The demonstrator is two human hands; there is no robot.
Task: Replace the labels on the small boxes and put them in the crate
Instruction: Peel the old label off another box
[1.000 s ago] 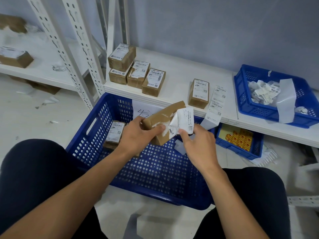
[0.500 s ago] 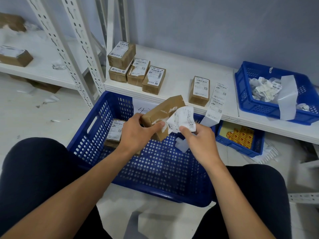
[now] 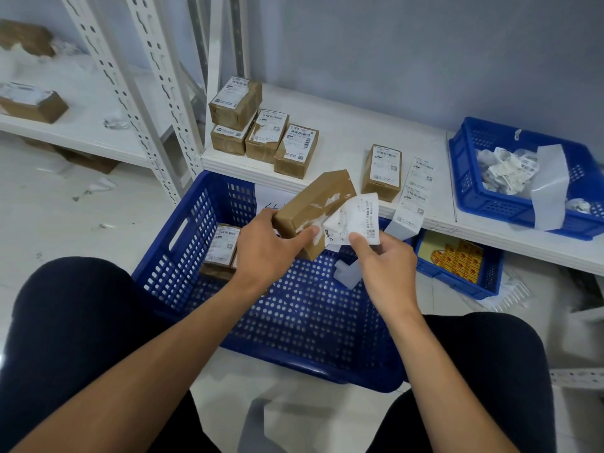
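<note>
Left hand (image 3: 266,248) grips the small box (image 3: 313,207) above the crate (image 3: 170,256), long axis running near-left to far-right. Right hand (image 3: 384,269), just right of it, pinches the mostly lifted label (image 3: 354,220); the peel probably calls for a rightward pull.

Plain grey-blue painted wall (image 3: 408,44) at back. White metal rack w/ slotted angle-iron uprights (image 3: 168,99) & white shelf boards (image 3: 343,135) along it, set low. Pale glossy floor (image 3: 49,230) w/ white paper scraps (image 3: 99,186) at left. Light soft, even.
</note>
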